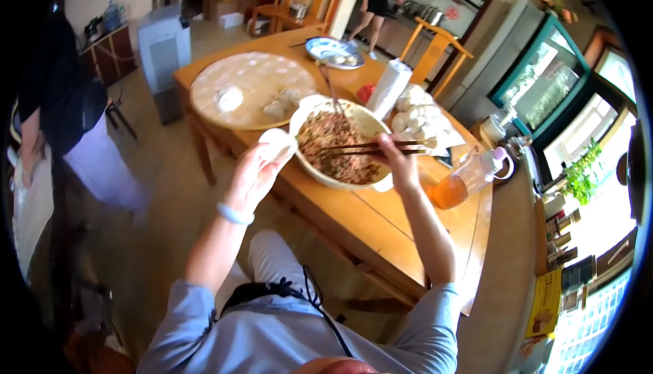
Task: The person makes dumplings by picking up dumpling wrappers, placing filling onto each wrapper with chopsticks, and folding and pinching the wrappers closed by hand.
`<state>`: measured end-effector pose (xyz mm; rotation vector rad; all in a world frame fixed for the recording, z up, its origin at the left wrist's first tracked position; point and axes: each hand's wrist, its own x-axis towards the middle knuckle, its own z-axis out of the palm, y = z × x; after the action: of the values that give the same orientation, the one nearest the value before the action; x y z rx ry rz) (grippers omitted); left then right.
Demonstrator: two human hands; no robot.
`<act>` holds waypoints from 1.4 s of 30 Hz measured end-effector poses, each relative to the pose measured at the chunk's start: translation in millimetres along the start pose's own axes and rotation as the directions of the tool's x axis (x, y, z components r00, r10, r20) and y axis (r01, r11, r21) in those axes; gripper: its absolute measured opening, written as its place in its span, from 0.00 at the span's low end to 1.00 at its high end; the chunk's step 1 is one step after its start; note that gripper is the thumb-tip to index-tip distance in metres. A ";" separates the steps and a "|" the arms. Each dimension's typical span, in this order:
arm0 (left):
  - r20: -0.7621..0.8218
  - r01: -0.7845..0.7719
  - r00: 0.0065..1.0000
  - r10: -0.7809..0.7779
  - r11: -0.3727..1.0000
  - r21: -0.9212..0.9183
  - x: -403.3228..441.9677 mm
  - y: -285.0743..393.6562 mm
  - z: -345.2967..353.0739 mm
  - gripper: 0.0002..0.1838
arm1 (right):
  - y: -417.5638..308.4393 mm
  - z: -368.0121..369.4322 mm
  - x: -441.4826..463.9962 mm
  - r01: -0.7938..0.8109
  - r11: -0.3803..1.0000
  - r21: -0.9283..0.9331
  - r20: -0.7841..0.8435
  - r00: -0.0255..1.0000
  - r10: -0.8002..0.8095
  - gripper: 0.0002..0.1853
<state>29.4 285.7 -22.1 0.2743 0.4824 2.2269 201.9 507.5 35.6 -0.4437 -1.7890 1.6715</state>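
My left hand (251,175) holds a round white dumpling wrapper (277,144) at the near left rim of a large bowl (304,107). Meat filling (333,136), chopped and brownish pink, fills much of that bowl. In my right hand (400,161) is a pair of chopsticks (360,147), held nearly level with the tips at the filling. Another long utensil (332,87) leans in the bowl at its far side. Left of the bowl lies a floured round board (252,71), bearing white wrappers (228,99) and a few folded dumplings (282,104).
On the wooden table (354,214) stand a blue-and-white plate (335,53), a paper towel roll (390,88), a plastic bag with white contents (423,119) and a jug of orange liquid (462,182). One person (58,81) is at the left, another (379,3) in the kitchen.
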 end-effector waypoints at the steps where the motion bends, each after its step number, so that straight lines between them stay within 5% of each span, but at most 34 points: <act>1: 0.027 0.025 0.999 -0.023 0.999 -0.043 -1.4 1.8 -1.3 0.17 | 2.1 5.0 0.9 -0.001 1.000 -0.002 0.026 1.000 0.001 0.15; 16: -0.027 0.005 1.000 -0.005 1.000 0.018 2.8 1.2 13.5 0.15 | 8.4 -20.1 -4.4 -0.187 0.927 0.325 -0.166 0.954 0.251 0.16; 20: 0.078 0.024 0.997 -0.021 0.999 -0.038 14.5 -8.3 6.9 0.18 | 28.1 -46.2 -2.7 -0.005 0.939 0.345 -0.158 0.985 0.063 0.13; 30: -0.056 0.083 0.995 -0.086 0.995 -0.053 18.5 -25.8 45.0 0.17 | -4.6 -44.8 -26.8 -0.003 0.933 0.359 -0.274 0.956 0.108 0.15; 42: -0.082 0.080 0.993 -0.081 0.997 -0.024 17.6 -24.7 40.2 0.18 | -2.9 -42.8 -25.1 -0.030 0.924 0.381 -0.205 0.972 0.116 0.14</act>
<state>49.2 323.7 4.3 0.1494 0.5066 2.1697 248.8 523.5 32.2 -0.5074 -1.2649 1.8816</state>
